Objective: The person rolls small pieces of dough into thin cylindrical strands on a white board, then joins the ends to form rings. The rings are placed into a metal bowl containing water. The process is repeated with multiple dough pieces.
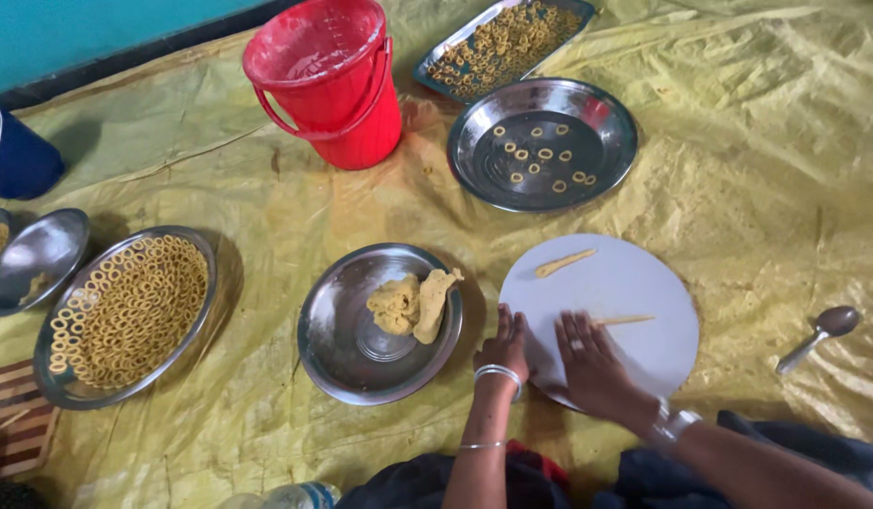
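A thin dough strand [623, 320] lies on the round white board [644, 283] under the flat, open right hand [592, 363]; the left hand [505, 344] rests empty at nine o'clock. Dough lump [413, 303] remains; ring-filled plate [125, 311] further left.

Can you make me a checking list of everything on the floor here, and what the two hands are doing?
Surface: crinkled yellow plastic sheet over the floor.
Job's things: round white board with a short dough piece and a thin dough rope; steel plate with a dough lump.
Clutter: two plates of dough rings, tray of rings, red bucket, spoon.
Hands: left hand flat at the board's edge; right hand flat on the rope's end.
Cables: nothing seen.
Surroundings: teal wall, blue container.
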